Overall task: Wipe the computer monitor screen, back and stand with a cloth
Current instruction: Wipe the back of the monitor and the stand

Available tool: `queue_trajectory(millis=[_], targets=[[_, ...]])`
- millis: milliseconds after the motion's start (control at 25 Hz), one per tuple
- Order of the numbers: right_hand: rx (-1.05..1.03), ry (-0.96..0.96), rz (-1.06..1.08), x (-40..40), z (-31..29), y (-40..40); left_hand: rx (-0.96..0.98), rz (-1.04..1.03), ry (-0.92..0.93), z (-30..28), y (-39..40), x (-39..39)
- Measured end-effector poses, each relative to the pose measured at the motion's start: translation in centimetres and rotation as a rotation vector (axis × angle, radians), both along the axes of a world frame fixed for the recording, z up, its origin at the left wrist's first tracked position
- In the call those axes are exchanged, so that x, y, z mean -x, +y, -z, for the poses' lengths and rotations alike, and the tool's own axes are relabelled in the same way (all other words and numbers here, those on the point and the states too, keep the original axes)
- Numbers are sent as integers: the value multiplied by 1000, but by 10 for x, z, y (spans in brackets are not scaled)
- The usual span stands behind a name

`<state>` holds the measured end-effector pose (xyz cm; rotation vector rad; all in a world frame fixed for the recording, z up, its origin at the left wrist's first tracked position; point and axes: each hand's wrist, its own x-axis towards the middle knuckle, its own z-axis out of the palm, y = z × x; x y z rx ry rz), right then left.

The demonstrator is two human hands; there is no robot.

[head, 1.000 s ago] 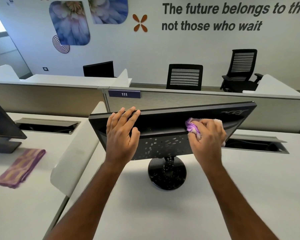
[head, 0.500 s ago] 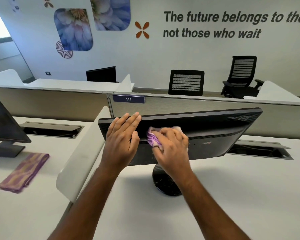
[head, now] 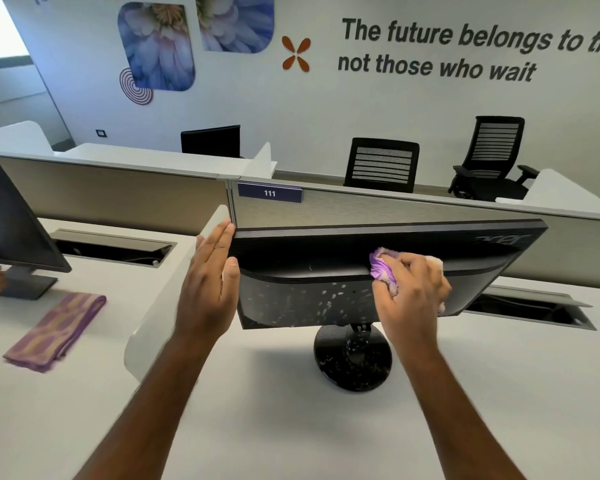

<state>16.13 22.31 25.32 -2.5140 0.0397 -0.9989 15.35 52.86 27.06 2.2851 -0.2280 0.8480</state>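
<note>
I saw the monitor [head: 343, 271] back-side toward me at 12 o'clock on the desk [head: 291, 427]. Left hand [head: 208, 289] flat, fingers straight, against its 9 o'clock edge. Right hand [head: 413, 292] clenched round the cloth [head: 381, 268], pressed to the back.

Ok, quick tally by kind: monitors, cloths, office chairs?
Monitors: 3, one being wiped, one at left, one far back
Cloths: 2, one bunched in the right hand, one folded on the left desk
Office chairs: 2
Total: 7

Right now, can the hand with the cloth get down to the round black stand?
Probably yes. The right hand grips the cloth on the monitor's back, and the stand sits just below with nothing between.
</note>
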Motion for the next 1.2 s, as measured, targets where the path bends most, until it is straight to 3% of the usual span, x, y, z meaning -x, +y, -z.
queue_trajectory(millis=[360, 520, 840, 1000, 1200], targets=[[231, 164, -198, 10, -4, 119, 10, 7, 73, 2, 9, 7], [217, 107, -228, 12, -4, 94, -53, 97, 65, -1, 21, 12], [60, 36, -27, 7, -3, 55, -5, 144, 77, 4, 24, 13], [38, 67, -52, 14, -3, 104, -52, 104, 76, 1, 22, 13], [210, 152, -271, 21, -9, 188, -65, 118, 96, 1, 28, 9]])
